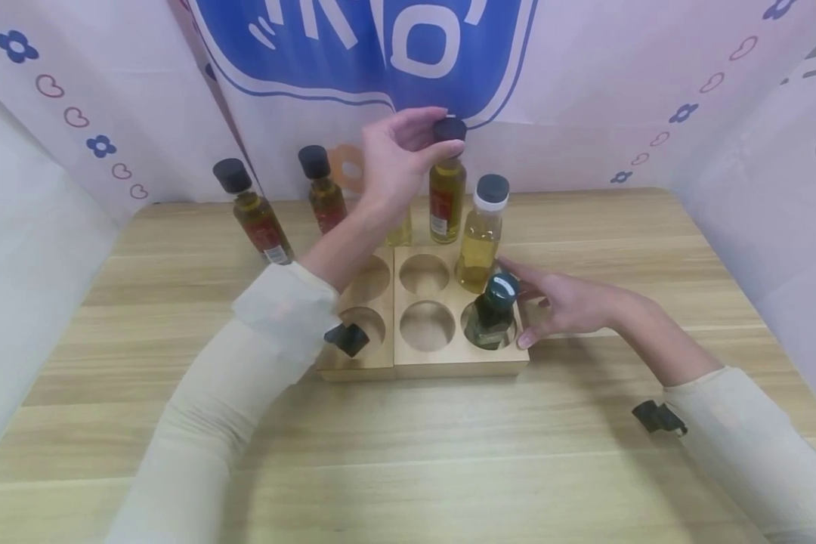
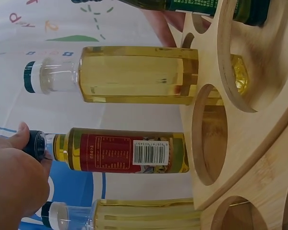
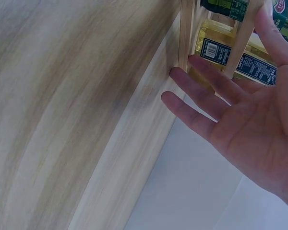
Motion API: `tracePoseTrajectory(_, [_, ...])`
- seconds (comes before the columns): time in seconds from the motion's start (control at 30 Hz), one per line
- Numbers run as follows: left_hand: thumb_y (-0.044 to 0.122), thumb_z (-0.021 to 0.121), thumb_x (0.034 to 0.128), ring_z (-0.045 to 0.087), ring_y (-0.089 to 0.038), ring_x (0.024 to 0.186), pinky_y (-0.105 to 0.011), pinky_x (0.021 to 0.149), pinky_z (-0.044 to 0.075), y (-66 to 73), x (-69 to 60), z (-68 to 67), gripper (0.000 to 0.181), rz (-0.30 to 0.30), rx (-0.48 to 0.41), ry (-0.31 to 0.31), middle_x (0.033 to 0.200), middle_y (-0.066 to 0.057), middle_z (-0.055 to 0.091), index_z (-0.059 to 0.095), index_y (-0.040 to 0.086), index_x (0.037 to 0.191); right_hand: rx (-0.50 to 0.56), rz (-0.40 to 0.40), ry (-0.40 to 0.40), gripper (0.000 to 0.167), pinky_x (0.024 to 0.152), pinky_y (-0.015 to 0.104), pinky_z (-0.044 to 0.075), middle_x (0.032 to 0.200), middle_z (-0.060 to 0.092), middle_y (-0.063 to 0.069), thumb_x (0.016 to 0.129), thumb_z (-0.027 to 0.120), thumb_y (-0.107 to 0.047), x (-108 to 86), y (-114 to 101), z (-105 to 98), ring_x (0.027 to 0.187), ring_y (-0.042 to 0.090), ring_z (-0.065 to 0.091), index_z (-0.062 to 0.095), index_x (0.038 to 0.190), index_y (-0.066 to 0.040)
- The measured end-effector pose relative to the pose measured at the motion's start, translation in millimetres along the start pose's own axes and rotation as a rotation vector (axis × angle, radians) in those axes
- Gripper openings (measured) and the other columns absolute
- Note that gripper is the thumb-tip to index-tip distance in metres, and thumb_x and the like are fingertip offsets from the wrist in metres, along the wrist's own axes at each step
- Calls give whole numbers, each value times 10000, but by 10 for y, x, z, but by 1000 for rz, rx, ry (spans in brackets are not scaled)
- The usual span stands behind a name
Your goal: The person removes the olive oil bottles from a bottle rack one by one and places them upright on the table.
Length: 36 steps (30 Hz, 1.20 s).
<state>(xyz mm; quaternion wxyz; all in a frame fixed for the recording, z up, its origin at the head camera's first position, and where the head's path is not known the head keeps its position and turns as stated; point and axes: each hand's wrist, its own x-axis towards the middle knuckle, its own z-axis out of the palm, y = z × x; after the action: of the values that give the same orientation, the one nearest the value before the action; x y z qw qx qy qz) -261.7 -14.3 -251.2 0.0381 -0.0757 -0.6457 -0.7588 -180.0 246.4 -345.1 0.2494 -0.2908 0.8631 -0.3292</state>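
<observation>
My left hand (image 1: 397,155) pinches the dark cap of an oil bottle with a red label (image 1: 442,200), upright just behind a wooden rack with round holes (image 1: 459,369). In the left wrist view, the bottle's barcode (image 2: 150,152) shows; whether its base touches the table cannot be seen. My right hand (image 1: 574,302) lies along the rack's right side, its fingers extended in the right wrist view. Near it, a dark green bottle (image 1: 491,317) sits in the front right hole and a clear bottle of yellow oil (image 1: 480,245) in the hole behind.
Two more red-labelled bottles, one at far left (image 1: 261,227) and another beside it (image 1: 326,198), stand behind the rack's left part. A yellow oil bottle (image 1: 400,230) is partly hidden by my left arm. A printed cloth (image 1: 313,113) hangs behind the wooden table (image 1: 408,468).
</observation>
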Motion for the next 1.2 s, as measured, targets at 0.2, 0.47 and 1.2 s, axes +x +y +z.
tracePoseTrajectory(0.2, [-24,854,804,725,-137,1114,-176,929,568,-70,43,-5,444,0,11,18,1249,-87,745,743,30,1230,3,2,-1,1270,1153,681,349,1697,123,265,783,911,-302,0,-1,0,1393,493,467,30,1637,26])
tracePoseTrajectory(0.47, [-5,864,797,736,-145,1096,-176,919,573,-136,78,21,412,-12,41,29,1216,-94,755,763,24,1195,-1,9,-1,1268,1152,679,355,1701,118,255,787,908,-304,-4,-14,1,1394,484,471,26,1641,10])
tracePoseTrajectory(1.2, [-13,876,784,744,-143,1065,-185,885,589,-246,105,114,409,-25,90,50,1184,-103,766,763,5,1177,8,12,-10,1262,1157,681,342,1700,114,260,794,903,-302,-9,-23,-5,1402,491,459,22,1638,20])
